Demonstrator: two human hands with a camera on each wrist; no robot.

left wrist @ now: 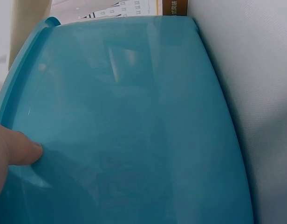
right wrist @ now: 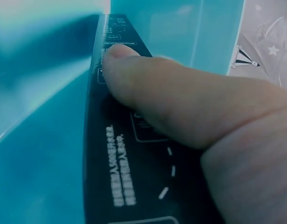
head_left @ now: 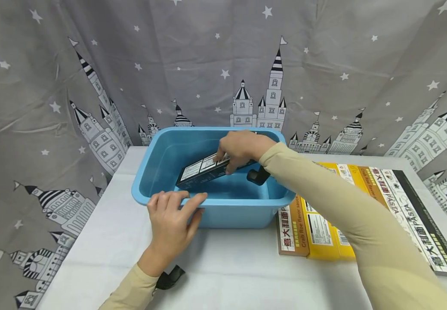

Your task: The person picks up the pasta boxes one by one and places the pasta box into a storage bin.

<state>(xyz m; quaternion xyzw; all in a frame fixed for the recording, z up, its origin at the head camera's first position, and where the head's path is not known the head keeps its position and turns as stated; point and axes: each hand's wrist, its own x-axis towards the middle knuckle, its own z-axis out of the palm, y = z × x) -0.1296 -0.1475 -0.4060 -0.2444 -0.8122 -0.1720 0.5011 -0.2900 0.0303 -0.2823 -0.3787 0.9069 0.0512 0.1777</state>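
A blue plastic tub (head_left: 231,217) stands on the white table against the curtain. My left hand (head_left: 173,226) grips its near rim at the left, fingers hooked over the edge; in the left wrist view the thumb (left wrist: 23,150) lies against the outer wall. Inside the tub, my right hand (head_left: 242,146) holds a long black box with white label panels (head_left: 198,171), which lies slanted. The right wrist view has the thumb (right wrist: 134,77) pressed along the box's printed side (right wrist: 120,163). The hand and sleeve hide the box's far end.
To the tub's right lie flat pasta boxes side by side: yellow ones (head_left: 320,234), brown-and-white ones (head_left: 291,228) and a black-and-white one (head_left: 436,241). My right forearm (head_left: 343,215) passes over them. A grey castle-print curtain (head_left: 192,56) rises behind the table (head_left: 238,275).
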